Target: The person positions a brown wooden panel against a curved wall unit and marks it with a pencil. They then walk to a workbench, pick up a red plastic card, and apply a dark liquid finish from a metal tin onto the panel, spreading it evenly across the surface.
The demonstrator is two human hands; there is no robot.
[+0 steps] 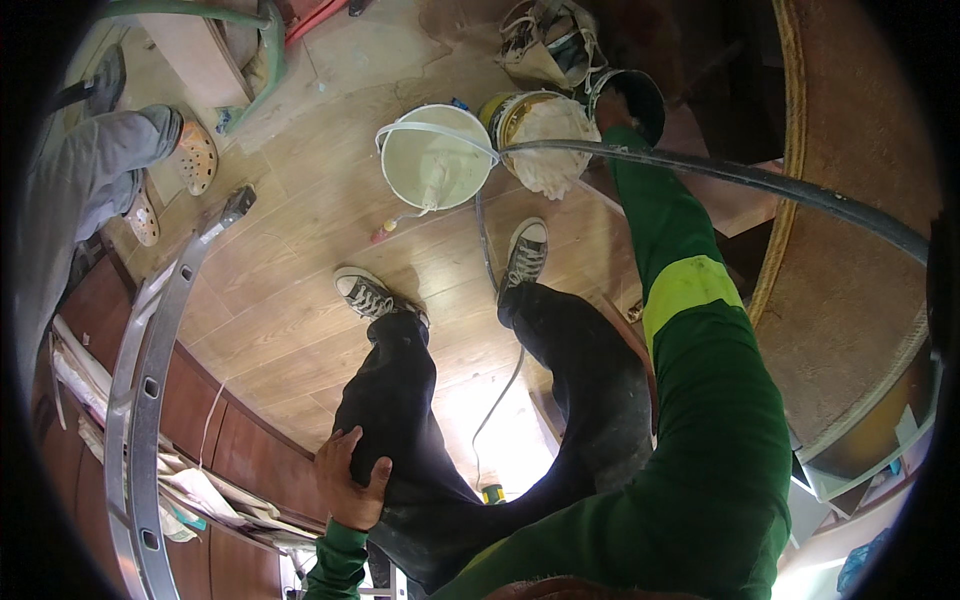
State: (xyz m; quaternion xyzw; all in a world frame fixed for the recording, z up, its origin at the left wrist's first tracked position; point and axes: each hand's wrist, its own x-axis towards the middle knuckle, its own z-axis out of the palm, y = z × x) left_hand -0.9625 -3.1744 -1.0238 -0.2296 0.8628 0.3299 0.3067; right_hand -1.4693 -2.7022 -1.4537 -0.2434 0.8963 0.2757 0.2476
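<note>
My left hand (352, 483) lies on my left thigh with its fingers spread, holding nothing. My right arm stretches far forward, and my right hand (614, 108) dips into a dark bucket (655, 100); its fingers are hidden inside. Left of that bucket stands a yellowish bucket (510, 118) covered by a pale plastic sheet (552, 150). Farther left is a white bucket (395, 160) with its handle raised and something whitish and long inside. Behind them sits a beige bag (545, 45) with contents I cannot make out.
Thick dark cables (760, 180) cross over the buckets toward the right. A metal ladder (150, 400) stands at left, near another person's grey-trousered legs (90, 180). A thin cord (508, 385) runs between my feet. At right is a large brown panel (860, 200) with braided edging.
</note>
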